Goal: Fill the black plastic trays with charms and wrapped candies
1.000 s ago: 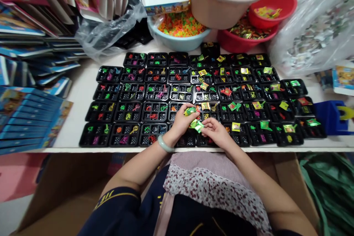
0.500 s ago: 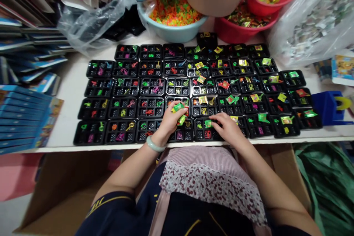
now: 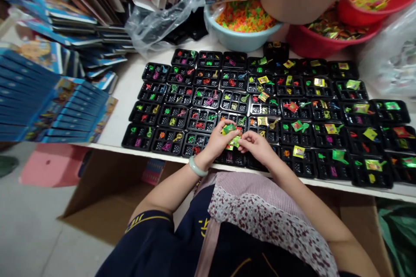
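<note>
A bunch of small shiny packets (image 3: 229,129), green, yellow and red, is gripped in my left hand (image 3: 216,143), which wears a pale bracelet. The fingertips of my right hand (image 3: 258,145) are closed on a light green packet (image 3: 234,141) at the edge of that bunch. Both hands hover over rows of black compartment trays (image 3: 167,142) that hold small coloured plastic toys. Trays on the right, such as one with a yellow packet (image 3: 298,151), have a packet lying on top. My hands partly cover the trays beneath them.
Behind the trays stand a light blue basin (image 3: 242,40) of orange and green pieces, a beige bucket (image 3: 302,4) and a red basin (image 3: 305,45). Blue boxes (image 3: 29,95) are stacked at left. A clear plastic bag (image 3: 386,60) lies at right.
My right hand has left a green packet on a front tray and moved over to the bunch in my left hand. The view has turned left, so the table appears shifted right.
</note>
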The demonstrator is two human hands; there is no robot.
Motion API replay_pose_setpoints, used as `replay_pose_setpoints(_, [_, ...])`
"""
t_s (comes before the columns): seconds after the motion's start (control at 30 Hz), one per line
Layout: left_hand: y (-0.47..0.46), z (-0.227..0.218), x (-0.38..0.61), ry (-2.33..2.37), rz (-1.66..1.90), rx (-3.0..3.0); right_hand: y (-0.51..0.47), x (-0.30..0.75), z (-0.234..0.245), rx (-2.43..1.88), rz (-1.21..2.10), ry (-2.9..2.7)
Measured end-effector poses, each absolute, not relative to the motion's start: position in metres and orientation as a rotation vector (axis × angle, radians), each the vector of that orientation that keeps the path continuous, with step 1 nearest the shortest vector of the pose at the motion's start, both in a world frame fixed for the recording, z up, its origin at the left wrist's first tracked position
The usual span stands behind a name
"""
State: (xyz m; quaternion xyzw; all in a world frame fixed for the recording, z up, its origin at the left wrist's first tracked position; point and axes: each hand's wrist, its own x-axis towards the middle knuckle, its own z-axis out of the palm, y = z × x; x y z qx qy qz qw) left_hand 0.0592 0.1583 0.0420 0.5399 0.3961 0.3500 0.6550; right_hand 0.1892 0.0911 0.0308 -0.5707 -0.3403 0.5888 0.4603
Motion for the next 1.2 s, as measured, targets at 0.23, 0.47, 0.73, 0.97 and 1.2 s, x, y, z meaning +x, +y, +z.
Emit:
replay_pose_setpoints(0.23, [0.172, 0.039, 0.033, 0.891, 0.754, 1.272, 0.086, 0.199, 0.03, -1.486, 1.346, -0.997])
replay_pose_setpoints(0.47, [0.188, 0.046, -0.001, 1.01, 0.802, 1.264, 0.084, 0.191, 0.027, -1.78, 0.898, -1.568])
replay_pose_setpoints(0.73, [0.179, 0.054, 0.0, 0.917, 0.65, 1.373, 0.097, 0.178, 0.043, -1.595, 0.872, -1.443])
replay_pose_setpoints(0.97, [0.191, 0.047, 0.007, 0.88, 0.683, 1.266, 0.14, 0.197, 0.029, -1.555, 0.994, -1.263])
replay_pose_setpoints(1.2, [0.211, 0.048, 0.006, 0.92, 0.621, 1.394, 0.165, 0.208, 0.043, -1.641, 0.508, -1.654])
